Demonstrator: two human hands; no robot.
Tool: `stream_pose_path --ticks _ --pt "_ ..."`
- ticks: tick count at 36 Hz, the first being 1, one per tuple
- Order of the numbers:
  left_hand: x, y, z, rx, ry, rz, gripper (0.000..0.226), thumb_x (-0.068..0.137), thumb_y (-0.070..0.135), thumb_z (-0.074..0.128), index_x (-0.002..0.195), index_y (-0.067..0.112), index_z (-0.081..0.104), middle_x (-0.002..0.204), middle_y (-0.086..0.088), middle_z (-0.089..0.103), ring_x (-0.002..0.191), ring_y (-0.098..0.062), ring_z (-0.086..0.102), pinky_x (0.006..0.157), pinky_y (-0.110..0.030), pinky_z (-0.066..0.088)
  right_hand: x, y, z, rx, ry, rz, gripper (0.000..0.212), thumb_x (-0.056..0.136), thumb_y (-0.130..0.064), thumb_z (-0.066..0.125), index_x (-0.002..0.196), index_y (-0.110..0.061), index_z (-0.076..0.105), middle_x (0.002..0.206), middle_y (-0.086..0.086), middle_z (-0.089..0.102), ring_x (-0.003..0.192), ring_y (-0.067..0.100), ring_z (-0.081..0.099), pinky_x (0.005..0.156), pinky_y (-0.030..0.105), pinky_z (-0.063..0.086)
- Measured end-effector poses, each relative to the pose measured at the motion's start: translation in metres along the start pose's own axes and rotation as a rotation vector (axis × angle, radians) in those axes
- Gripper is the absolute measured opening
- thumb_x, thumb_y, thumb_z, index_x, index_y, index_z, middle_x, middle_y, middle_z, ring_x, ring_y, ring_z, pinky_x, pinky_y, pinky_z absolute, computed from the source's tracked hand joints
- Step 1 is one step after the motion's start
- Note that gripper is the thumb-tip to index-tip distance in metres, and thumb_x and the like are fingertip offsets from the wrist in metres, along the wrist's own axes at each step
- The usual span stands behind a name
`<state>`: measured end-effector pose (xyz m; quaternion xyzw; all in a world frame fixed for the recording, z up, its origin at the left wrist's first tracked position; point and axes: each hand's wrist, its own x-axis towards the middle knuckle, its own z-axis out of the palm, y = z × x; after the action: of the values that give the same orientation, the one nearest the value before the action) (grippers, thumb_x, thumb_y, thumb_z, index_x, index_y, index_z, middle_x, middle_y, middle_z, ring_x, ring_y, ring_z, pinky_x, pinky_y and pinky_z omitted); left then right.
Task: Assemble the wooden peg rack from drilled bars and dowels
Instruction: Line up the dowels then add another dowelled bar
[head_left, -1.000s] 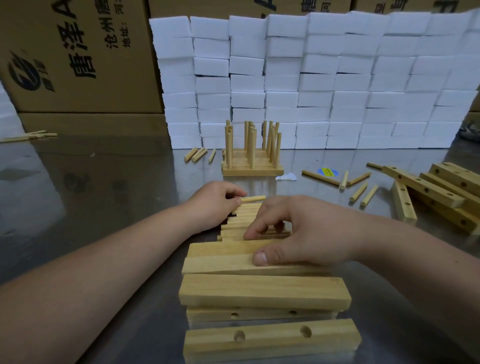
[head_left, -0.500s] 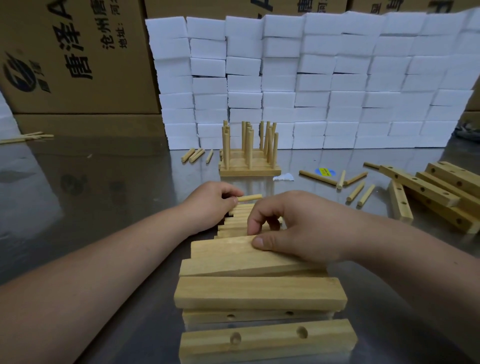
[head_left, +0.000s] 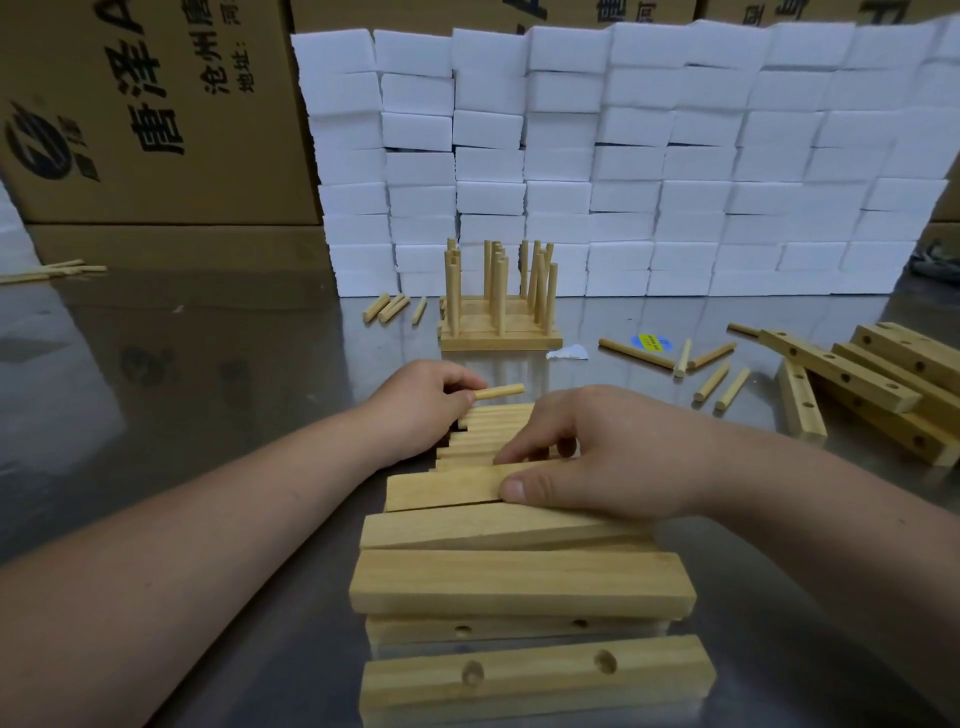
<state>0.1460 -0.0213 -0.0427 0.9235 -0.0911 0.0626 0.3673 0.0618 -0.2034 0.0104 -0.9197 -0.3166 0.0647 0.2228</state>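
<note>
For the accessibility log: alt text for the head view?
A person's right hand grips a wooden bar in a row of bars on a metal table, while the left hand pinches a dowel. A peg rack stands behind.

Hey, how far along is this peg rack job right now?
Done: one rack stands finished at the back, dowels upright. In hand: the left hand pinches a dowel while the right hand grips a bar from the near row. Left: the other bars in that row, plus loose dowels and drilled bars on the right.
</note>
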Motion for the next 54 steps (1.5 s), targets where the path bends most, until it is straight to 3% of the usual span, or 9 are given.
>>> stream_pose_path --ticks 6,18,24,29,35,40,44,48,54 --pt "0.001 -0.001 0.0 -0.003 0.001 -0.001 0.02 0.093 0.024 0.052 0.108 0.03 0.066 0.085 0.015 0.062 0.071 -0.002 0.056 0.056 -0.017 0.038 0.003 0.004 0.002 0.094 0.057 -0.016 0.011 0.081 -0.041 0.065 0.089 -0.037 0.072 0.073 -0.026 0.059 0.075 -0.014 0.052 0.066 0.007 0.041" --pt "0.002 -0.004 0.0 -0.019 -0.014 -0.002 0.018 0.093 0.023 0.053 0.103 0.03 0.066 0.102 0.007 0.066 0.092 -0.011 0.06 0.07 -0.016 0.043 0.0 -0.001 0.001 0.043 0.132 0.003 0.01 0.082 -0.042 0.063 0.075 -0.035 0.066 0.082 -0.006 0.065 0.076 0.006 0.057 0.075 0.029 0.05" --pt "0.002 -0.003 0.0 -0.02 -0.017 0.0 0.019 0.093 0.024 0.053 0.103 0.032 0.065 0.101 0.005 0.067 0.09 -0.012 0.061 0.071 -0.02 0.046 0.0 0.0 0.001 0.01 0.145 0.01 0.008 0.079 -0.044 0.065 0.083 -0.038 0.067 0.078 -0.017 0.063 0.078 0.001 0.055 0.069 0.021 0.047" --pt "0.002 -0.003 0.0 -0.01 -0.003 0.007 0.017 0.093 0.026 0.052 0.101 0.035 0.065 0.085 0.012 0.064 0.064 -0.003 0.056 0.05 -0.018 0.037 -0.001 -0.002 -0.002 -0.01 -0.011 0.006 0.033 0.076 -0.052 0.061 0.101 -0.033 0.07 0.087 -0.017 0.061 0.083 -0.001 0.054 0.078 0.023 0.047" --pt "0.001 -0.002 -0.001 -0.019 -0.015 0.014 0.018 0.093 0.023 0.053 0.099 0.034 0.065 0.097 0.008 0.066 0.089 -0.01 0.061 0.07 -0.018 0.045 -0.002 -0.005 -0.004 0.022 -0.016 -0.017 0.021 0.079 -0.045 0.065 0.095 -0.032 0.07 0.087 -0.017 0.058 0.085 0.0 0.054 0.081 0.023 0.047" --pt "0.001 -0.001 -0.001 -0.02 -0.013 0.022 0.017 0.093 0.024 0.052 0.098 0.033 0.065 0.091 0.01 0.065 0.054 0.005 0.056 0.042 -0.013 0.038 -0.003 -0.006 -0.005 0.015 0.004 -0.036 0.013 0.077 -0.044 0.067 0.087 -0.037 0.064 0.092 -0.013 0.061 0.087 0.003 0.054 0.08 0.026 0.047" --pt "0.0 -0.001 -0.001 -0.03 -0.018 0.008 0.02 0.093 0.022 0.052 0.106 0.027 0.066 0.099 0.004 0.067 0.085 -0.012 0.062 0.07 -0.027 0.051 -0.002 -0.006 -0.004 0.013 0.036 -0.068 0.009 0.076 -0.042 0.069 0.078 -0.04 0.06 0.075 -0.025 0.055 0.078 -0.008 0.05 0.064 0.01 0.041" --pt "0.0 0.0 -0.003 -0.058 -0.043 -0.008 0.015 0.092 0.021 0.056 0.096 0.03 0.067 0.097 0.004 0.069 0.091 -0.014 0.063 0.083 -0.035 0.052 0.001 -0.001 0.0 0.003 0.151 -0.097 0.011 0.079 -0.038 0.067 0.079 -0.041 0.056 0.073 -0.024 0.054 0.079 -0.003 0.049 0.067 0.012 0.039" --pt "0.001 -0.002 -0.001 -0.019 0.021 0.008 0.016 0.092 0.02 0.053 0.084 0.023 0.067 0.072 0.006 0.063 0.065 -0.008 0.057 0.054 -0.022 0.041 0.003 0.01 -0.001 0.374 0.505 -0.104 0.016 0.085 -0.028 0.061 0.087 -0.043 0.056 0.074 -0.019 0.06 0.07 -0.008 0.055 0.059 0.008 0.044"
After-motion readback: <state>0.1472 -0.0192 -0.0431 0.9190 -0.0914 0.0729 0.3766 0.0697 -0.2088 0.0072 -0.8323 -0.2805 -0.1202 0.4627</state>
